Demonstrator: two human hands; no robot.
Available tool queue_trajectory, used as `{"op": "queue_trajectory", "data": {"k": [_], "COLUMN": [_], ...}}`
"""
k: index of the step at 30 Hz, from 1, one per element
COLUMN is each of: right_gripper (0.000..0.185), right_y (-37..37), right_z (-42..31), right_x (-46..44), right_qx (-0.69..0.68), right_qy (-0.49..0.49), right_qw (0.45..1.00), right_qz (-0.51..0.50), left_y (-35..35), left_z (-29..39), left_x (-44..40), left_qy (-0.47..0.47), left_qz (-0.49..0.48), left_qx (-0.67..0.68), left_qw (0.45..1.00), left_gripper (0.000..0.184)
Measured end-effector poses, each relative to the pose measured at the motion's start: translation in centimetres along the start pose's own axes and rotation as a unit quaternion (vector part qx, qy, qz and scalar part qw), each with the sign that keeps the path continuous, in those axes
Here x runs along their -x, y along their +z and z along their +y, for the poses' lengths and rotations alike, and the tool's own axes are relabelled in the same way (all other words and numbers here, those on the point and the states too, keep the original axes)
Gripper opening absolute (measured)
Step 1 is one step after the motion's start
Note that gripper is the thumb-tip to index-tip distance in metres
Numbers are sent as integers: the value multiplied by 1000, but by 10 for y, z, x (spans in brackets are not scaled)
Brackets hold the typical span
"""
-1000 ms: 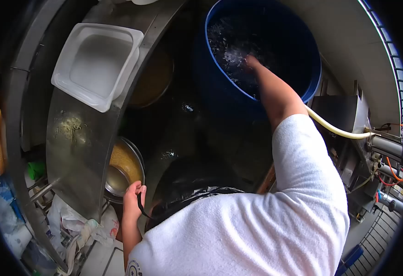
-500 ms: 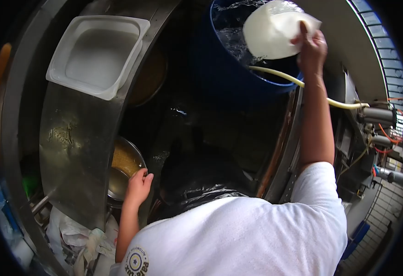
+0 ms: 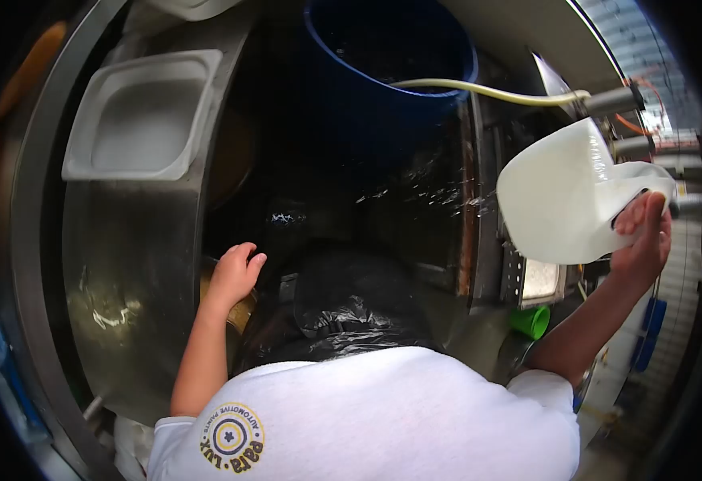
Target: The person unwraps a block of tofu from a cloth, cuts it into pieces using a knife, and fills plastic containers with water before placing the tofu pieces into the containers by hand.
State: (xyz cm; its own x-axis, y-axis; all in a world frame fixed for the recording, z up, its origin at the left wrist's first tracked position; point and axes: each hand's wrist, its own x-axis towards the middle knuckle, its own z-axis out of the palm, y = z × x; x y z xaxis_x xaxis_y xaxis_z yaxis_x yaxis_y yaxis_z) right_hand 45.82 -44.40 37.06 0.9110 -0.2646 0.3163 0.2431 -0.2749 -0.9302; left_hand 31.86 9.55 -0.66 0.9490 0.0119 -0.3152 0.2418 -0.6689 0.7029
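Note:
My right hand (image 3: 643, 232) is wrapped around the handle of a white plastic jug (image 3: 547, 192), its cut-open end pointing left. Streaks of water (image 3: 423, 192) are in the air over the dark floor, left of the jug. Loosely bent, with thumb and fingers apart, my left hand (image 3: 235, 276) holds nothing. It is above a metal bowl with yellowish-brown contents (image 3: 243, 311), mostly covered by my wrist and forearm. A large blue barrel (image 3: 391, 96) stands ahead, with a pale hose (image 3: 495, 90) over its rim.
On the left, a white plastic tub (image 3: 199, 120) sits on a steel counter (image 3: 135, 240). A green cup (image 3: 530, 321) is below the jug. Grey pipes (image 3: 611, 102) run along the right side. A brownish edge (image 3: 467, 200) borders the dark floor.
My right hand has swung the jug from the barrel's mouth to the right and down, and water now flies through the air. My left hand has shifted slightly up; the view has turned.

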Motion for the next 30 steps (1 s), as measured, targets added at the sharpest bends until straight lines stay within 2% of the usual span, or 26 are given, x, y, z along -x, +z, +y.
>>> {"op": "queue_trajectory", "data": {"k": [3,8,15,20,22,23,25,26,28,30], "right_gripper": [31,36,36,34,35,38,40,40,41,41], "right_y": [-20,-35,-98,-172,-199,-214,-242,-258,-291,-317], "right_z": [-5,-22,-6,15,20,22,23,27,37,35], "right_x": [59,150,276,373,417,439,468,483,503,510], "right_qx": [-2,49,44,62,88,89,127,127,317,338], "right_qy": [22,-5,8,24,85,108,163,163,138,167], "right_qw": [1000,990,968,959,948,947,928,923,904,894], "right_qz": [19,133,245,274,292,289,310,325,250,242], "left_y": [-12,-4,48,108,137,157,197,214,256,296], "left_z": [26,23,57,142,192,209,246,267,301,327], "left_x": [-30,-87,-55,-15,4,13,38,53,80,103], "left_qy": [38,129,168,228,199,220,373,381,422,447], "left_qz": [-31,-62,-105,-174,-222,-228,-172,-187,-213,-247], "left_qx": [46,-70,-84,-138,-177,-187,-221,-253,-250,-234], "left_qw": [998,987,976,948,938,930,884,869,845,827], "left_gripper": [38,40,40,39,39,39,41,44,46,49]}}
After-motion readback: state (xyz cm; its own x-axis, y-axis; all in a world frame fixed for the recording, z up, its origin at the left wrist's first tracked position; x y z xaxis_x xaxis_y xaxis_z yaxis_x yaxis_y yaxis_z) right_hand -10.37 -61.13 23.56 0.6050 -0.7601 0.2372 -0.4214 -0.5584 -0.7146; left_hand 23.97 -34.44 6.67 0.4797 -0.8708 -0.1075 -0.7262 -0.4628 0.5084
